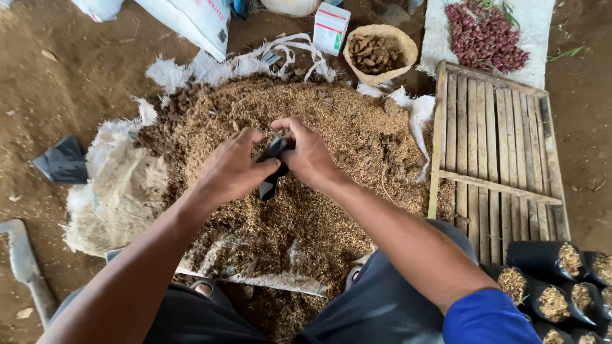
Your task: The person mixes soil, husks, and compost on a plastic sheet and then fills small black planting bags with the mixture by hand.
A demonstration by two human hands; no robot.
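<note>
Nearest of all, the person's knees in dark trousers framed the bottom of the view, with a blue sleeve (pixel 488 317) on the right arm and a row of filled black grow bags (pixel 553 290) lying at the lower right, their open mouths showing brown mix. Both forearms reached forward over a broad heap of brown husk mix (pixel 306 210) spread on a torn white woven sack (pixel 115 191). The left hand (pixel 233 167) was closed, its thumb and fingers pinching the lower side of a small black plastic bag (pixel 273 171); the right hand (pixel 307 153) was closed on the same bag's upper end, fingers curled over it. The bag hung crumpled between the two hands, just above the middle of the heap. To the right of the heap lay a slatted bamboo tray (pixel 497 146), flat on the earth floor. On the left, a loose black bag (pixel 64 162) lay on the dirt, and a grey blade-like tool (pixel 22 255) lay near the left edge. Farther off, beyond the heap, stood a round tan bag of brown pieces (pixel 380 52), a small white carton (pixel 331 27) beside it, and a white cloth carrying a pile of small red-purple bulbs (pixel 484 35).
</note>
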